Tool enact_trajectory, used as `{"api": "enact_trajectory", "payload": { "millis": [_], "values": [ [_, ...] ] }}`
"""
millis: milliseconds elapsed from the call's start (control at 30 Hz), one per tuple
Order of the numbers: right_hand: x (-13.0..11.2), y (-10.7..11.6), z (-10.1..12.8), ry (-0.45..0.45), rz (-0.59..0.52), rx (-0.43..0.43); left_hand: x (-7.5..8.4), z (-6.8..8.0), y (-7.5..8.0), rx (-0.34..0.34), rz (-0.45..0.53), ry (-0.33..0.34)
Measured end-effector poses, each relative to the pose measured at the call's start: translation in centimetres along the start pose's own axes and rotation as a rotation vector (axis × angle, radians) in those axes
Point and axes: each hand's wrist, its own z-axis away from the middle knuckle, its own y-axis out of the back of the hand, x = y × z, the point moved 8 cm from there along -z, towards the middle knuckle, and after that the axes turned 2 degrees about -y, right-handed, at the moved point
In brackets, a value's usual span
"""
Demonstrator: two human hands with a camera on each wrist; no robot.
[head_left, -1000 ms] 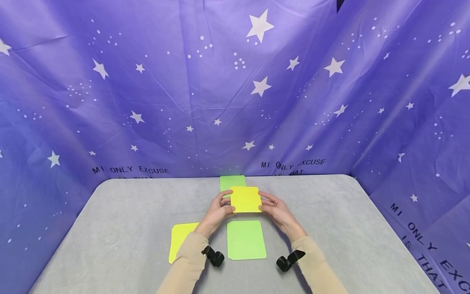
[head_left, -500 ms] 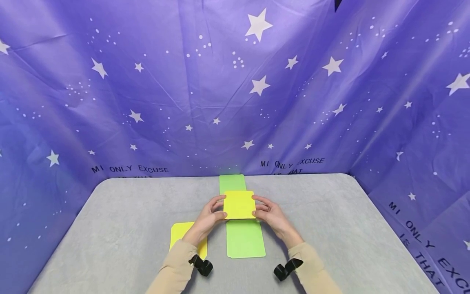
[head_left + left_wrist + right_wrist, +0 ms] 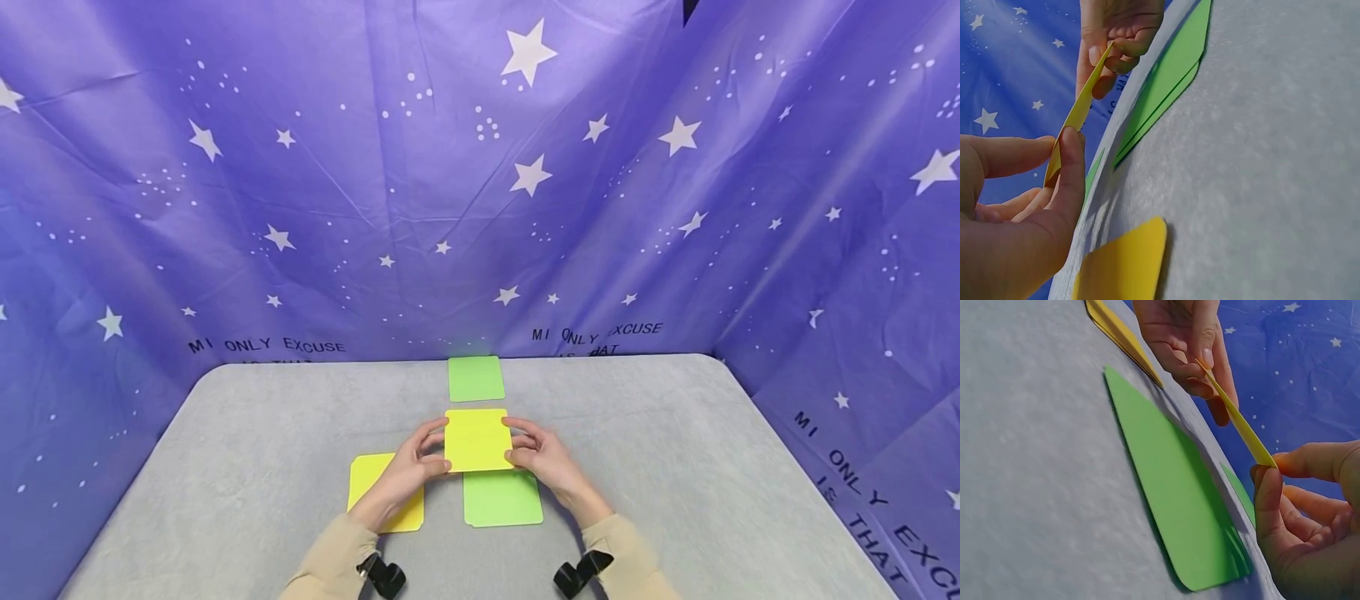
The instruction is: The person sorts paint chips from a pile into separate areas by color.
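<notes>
Yellow card [image 3: 477, 439] pinched by left hand [image 3: 405, 475] and right hand [image 3: 546, 460].

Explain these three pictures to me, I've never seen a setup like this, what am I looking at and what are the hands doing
No machine here: a person works with bare hands and wears three cameras. The wide picture comes from the head; the two close ones come from the wrists, each looking sideways across the table.

On the grey table lie a green card near the person, a second green card farther off, and a yellow card partly under the left arm.

The left hand and the right hand pinch a held yellow card by opposite edges. The wrist views show it lifted clear of the table. Behind hangs a purple cloth with white stars.
</notes>
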Motion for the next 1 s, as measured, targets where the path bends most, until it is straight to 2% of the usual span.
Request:
{"api": "enact_trajectory", "payload": {
  "millis": [167, 500, 767, 1000],
  "values": [
    [-0.1, -0.9, 0.3, 0.029, 0.029, 0.011, -0.1, 0.8, 0.6, -0.003, -0.021, 0.001],
    [-0.8, -3.2, 1.1, 0.063, 0.063, -0.027, 0.3, 2.7, 2.1, 0.027, -0.146, -0.009],
    [-1.0, -5.6, 1.5, 0.100, 0.094, -0.088, -0.1, 4.7, 3.6, 0.033, -0.123, 0.021],
    [-1.2, -7.8, 1.8, 0.109, 0.127, -0.085, -0.1, 6.4, 5.3, 0.056, -0.145, 0.051]
  ]
}}
